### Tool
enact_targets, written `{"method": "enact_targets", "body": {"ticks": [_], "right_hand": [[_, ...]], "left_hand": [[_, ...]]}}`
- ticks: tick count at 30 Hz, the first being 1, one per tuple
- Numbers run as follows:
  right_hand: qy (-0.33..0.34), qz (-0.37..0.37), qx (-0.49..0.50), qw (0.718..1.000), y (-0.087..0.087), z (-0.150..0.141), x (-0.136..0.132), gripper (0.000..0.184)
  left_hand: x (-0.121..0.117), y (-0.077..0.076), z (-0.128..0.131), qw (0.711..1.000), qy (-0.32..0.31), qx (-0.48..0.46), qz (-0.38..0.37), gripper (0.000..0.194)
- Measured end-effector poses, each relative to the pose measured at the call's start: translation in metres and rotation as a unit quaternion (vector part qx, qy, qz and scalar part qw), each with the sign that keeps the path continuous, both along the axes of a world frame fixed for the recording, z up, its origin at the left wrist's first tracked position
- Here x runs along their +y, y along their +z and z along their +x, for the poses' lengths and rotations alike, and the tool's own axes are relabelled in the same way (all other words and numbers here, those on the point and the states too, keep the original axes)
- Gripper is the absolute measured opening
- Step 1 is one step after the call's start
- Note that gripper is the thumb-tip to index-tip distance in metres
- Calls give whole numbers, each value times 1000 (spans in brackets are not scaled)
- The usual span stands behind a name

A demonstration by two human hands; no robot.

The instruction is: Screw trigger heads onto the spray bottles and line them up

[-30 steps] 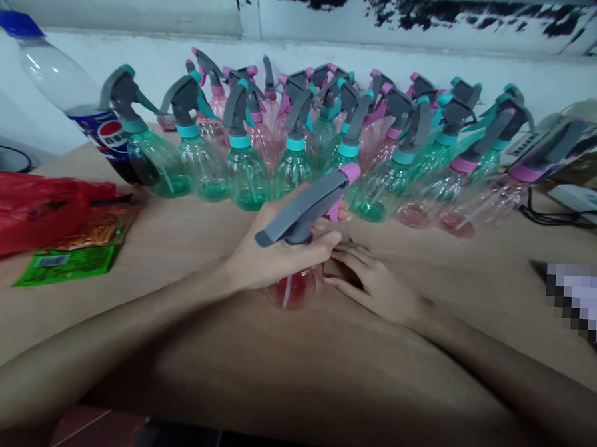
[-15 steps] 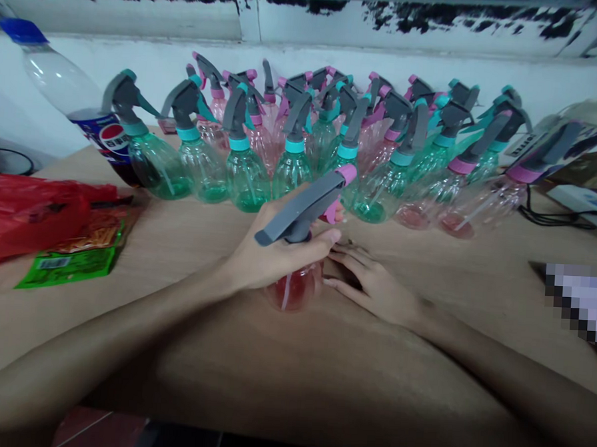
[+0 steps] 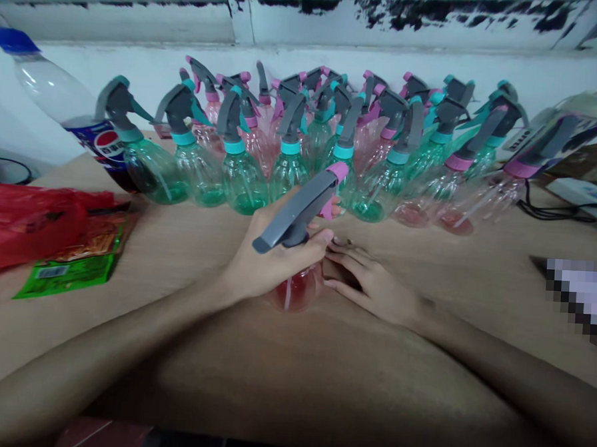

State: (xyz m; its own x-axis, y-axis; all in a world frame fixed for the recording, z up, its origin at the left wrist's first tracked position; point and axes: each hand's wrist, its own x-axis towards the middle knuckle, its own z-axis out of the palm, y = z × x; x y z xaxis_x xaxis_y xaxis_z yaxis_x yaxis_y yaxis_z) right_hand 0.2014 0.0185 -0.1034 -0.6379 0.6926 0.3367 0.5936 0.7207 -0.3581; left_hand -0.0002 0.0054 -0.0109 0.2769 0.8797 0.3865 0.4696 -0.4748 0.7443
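1. Pink liquid lies in the bottom of the spray bottle [image 3: 302,287] I have in hand, which stands at the middle of the worktop [image 3: 178,237], between its near edge and the crowd of bottles behind.
2. I have the left hand [image 3: 270,263] wrapped round that bottle's neck, just under its grey spray head [image 3: 299,213]; the pink nozzle [image 3: 338,172] points toward the back edge, a little rightward.
3. My right hand [image 3: 370,280] lies loose on the worktop just beside the bottle, holding nothing that I can see; I cannot tell whether its fingertips touch the plastic.
4. Along the back edge I see a front row of six green spray bottles [image 3: 245,187], then two pink-collared bottles [image 3: 459,215] toward the right, with more packed behind them.
5. Toward the back left corner, a cola bottle [image 3: 105,143] with a blue cap stands just beside the row.
6. By the left edge I see a red plastic bag [image 3: 33,226] and a green packet [image 3: 70,275].
7. Near the right edge lies a pixelated object [image 3: 579,298], with black cable [image 3: 554,210] farther back.
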Motion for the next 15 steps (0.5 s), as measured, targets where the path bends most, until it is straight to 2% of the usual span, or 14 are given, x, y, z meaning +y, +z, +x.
{"method": "enact_targets", "body": {"ticks": [8,15], "right_hand": [[6,-2,4,1000,-1,1,1,50],[5,0,8,1000,-1,0,0,50]], "left_hand": [[0,-1,-1,1000,-15,-6,-2,33],[-1,3,0,1000,0,-3,-9,33]]}}
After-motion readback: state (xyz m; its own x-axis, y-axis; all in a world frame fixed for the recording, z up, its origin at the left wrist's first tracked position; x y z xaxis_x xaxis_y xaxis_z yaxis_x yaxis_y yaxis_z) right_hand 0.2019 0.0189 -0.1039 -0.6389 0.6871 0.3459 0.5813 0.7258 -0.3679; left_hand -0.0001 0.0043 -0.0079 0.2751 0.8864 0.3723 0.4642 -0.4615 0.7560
